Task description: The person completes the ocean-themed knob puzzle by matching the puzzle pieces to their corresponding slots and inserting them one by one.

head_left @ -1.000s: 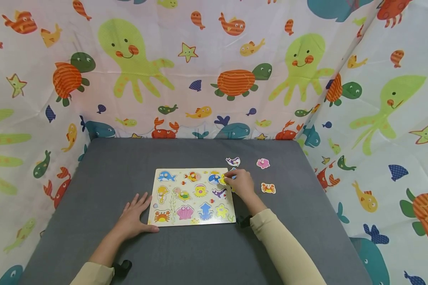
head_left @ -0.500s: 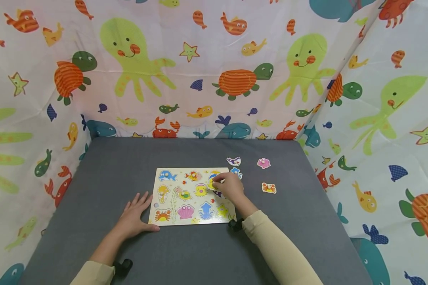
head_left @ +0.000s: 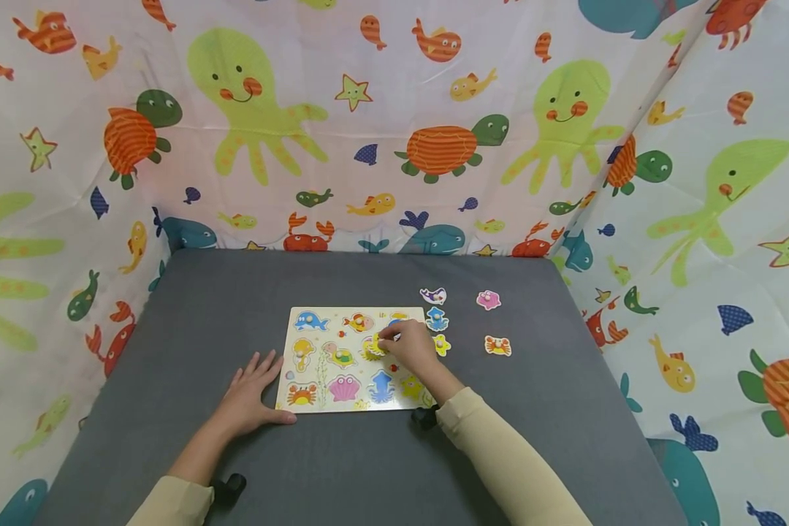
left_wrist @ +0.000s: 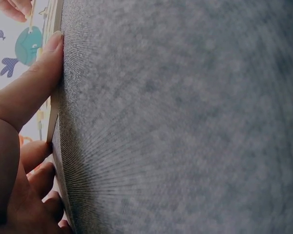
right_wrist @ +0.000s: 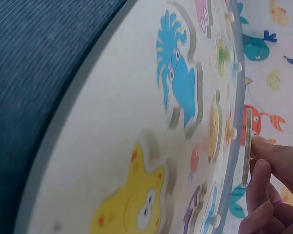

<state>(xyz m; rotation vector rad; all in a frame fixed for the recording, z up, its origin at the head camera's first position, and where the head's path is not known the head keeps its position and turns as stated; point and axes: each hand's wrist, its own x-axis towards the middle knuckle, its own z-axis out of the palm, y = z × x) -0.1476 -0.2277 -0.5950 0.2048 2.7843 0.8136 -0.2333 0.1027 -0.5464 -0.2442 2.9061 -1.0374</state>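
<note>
A wooden sea-animal peg puzzle board point(head_left: 336, 314) lies on the grey table. My right hand point(head_left: 413, 348) pinches a yellow puzzle piece point(head_left: 376, 345) between thumb and fingers, over the yellow octopus picture point(head_left: 369, 355) at the board's centre right. In the right wrist view the puzzle piece point(right_wrist: 247, 146) shows edge-on, standing off the board surface. My left hand point(head_left: 253, 393) spreads at the board's lower left corner. Its thumb point(left_wrist: 46, 58) touches the front edge while the fingers lie along the left side.
Right of the board lie loose pieces: a purple whale point(head_left: 433, 296), a blue squid point(head_left: 437, 319), a yellow star point(head_left: 442, 345), a pink shell point(head_left: 489, 300) and an orange crab point(head_left: 497, 345). A sea-animal curtain point(head_left: 368, 109) surrounds the table.
My right hand has moved left across the board with the yellow piece, from the upper right whale to the octopus picture. The blue squid and yellow star pieces are uncovered. My left hand stays put.
</note>
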